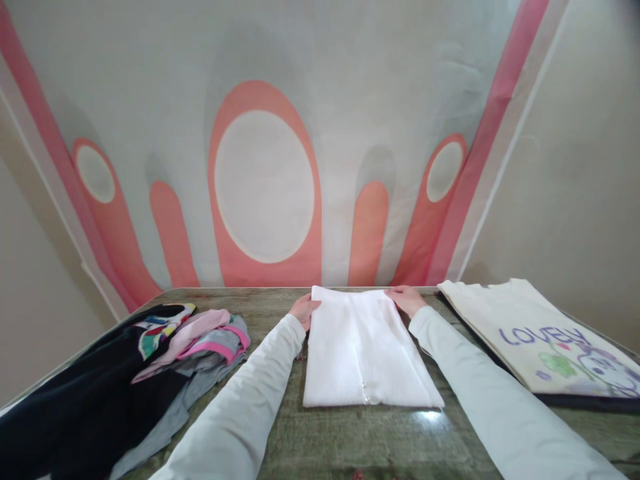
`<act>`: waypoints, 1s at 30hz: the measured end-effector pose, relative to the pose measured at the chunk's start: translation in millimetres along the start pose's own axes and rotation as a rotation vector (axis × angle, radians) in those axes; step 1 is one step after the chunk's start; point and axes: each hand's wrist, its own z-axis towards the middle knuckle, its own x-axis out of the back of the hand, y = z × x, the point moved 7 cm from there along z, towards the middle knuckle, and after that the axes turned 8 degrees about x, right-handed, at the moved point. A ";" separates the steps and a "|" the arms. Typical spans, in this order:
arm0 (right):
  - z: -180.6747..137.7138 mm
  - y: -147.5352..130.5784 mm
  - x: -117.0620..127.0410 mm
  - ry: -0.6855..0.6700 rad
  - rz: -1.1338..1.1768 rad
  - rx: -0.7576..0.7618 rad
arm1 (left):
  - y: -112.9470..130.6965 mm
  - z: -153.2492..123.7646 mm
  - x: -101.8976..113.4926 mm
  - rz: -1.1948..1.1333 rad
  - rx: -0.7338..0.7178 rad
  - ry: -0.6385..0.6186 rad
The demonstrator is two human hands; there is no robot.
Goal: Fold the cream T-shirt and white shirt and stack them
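Note:
A folded white knit top (360, 353) lies flat in front of me as a neat rectangle. Small shiny round pieces show near its front edge. My left hand (304, 311) pinches its far left corner, thumb on top. At the far right corner, my right hand (407, 300) grips the cloth in the same way. The fingers under the fabric are partly hidden. White sleeves cover both my arms.
Loose clothes in black, grey and pink (200, 340) are heaped on the left of the wood-patterned table (320, 447). At the right lies a stack of folded shirts, a cream one lettered "LOVELY" (525, 313) on top. Behind the table stands a patterned wall covering (335, 100).

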 end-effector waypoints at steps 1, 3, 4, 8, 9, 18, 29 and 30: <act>2.7 3.6 -0.6 0.029 -0.019 0.002 | 0.7 1.9 0.7 0.011 -0.008 0.008; 6.2 11.3 -2.0 0.078 -0.047 0.002 | 2.6 6.7 1.9 0.038 -0.016 0.022; 7.1 14.5 -2.9 0.094 -0.058 0.007 | 3.8 9.4 2.6 0.052 -0.015 0.029; 7.7 20.6 -7.0 0.098 -0.063 0.068 | 10.0 21.4 7.1 0.123 -0.017 0.058; 7.5 20.3 -7.9 0.088 -0.058 0.091 | 11.4 24.3 8.5 0.144 -0.027 0.067; 7.4 15.8 -4.5 0.053 -0.200 0.212 | 33.7 23.7 9.7 0.481 -0.340 0.168; 3.0 23.8 18.8 0.009 -0.279 0.219 | -22.2 -102.5 -114.2 1.680 -0.457 -0.422; 0.2 25.3 22.7 -0.008 -0.277 0.215 | -33.5 -119.8 -124.4 1.742 -0.506 -0.478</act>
